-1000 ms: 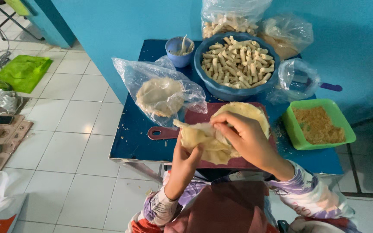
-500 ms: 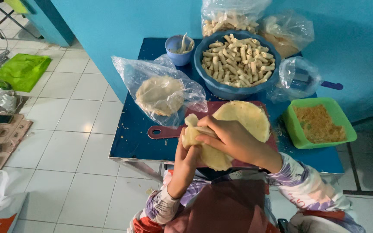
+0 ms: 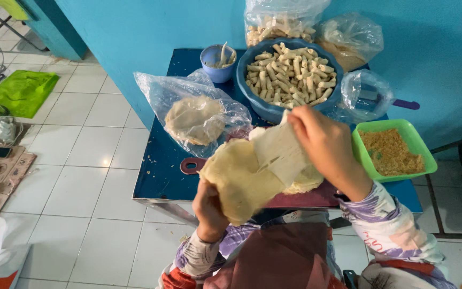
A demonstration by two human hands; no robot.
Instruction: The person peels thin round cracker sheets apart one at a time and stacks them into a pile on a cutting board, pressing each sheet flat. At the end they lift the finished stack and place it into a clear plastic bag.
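The right hand [image 3: 324, 144] pinches the top edge of a thin wrapper [image 3: 279, 152], peeling it up off the stack [image 3: 236, 179] that the left hand [image 3: 209, 206] grips from below. Both hang over the red board [image 3: 306, 199] on a blue table [image 3: 161, 171]. Behind the board sit a blue bowl [image 3: 290, 72] of rolls and a bagged stack [image 3: 194, 119]; right of it, a green tray [image 3: 391, 152]. White floor tiles [image 3: 81, 176] lie left of the board.

Your head camera is looking steeply down from above your own chest, facing forward toward the blue wall [image 3: 151, 32]. It is sitting close over your left hand [image 3: 209, 206] and right hand [image 3: 322, 144], taking in the small blue table [image 3: 161, 171] beyond them and the tiled floor [image 3: 81, 160] left of your left hand.
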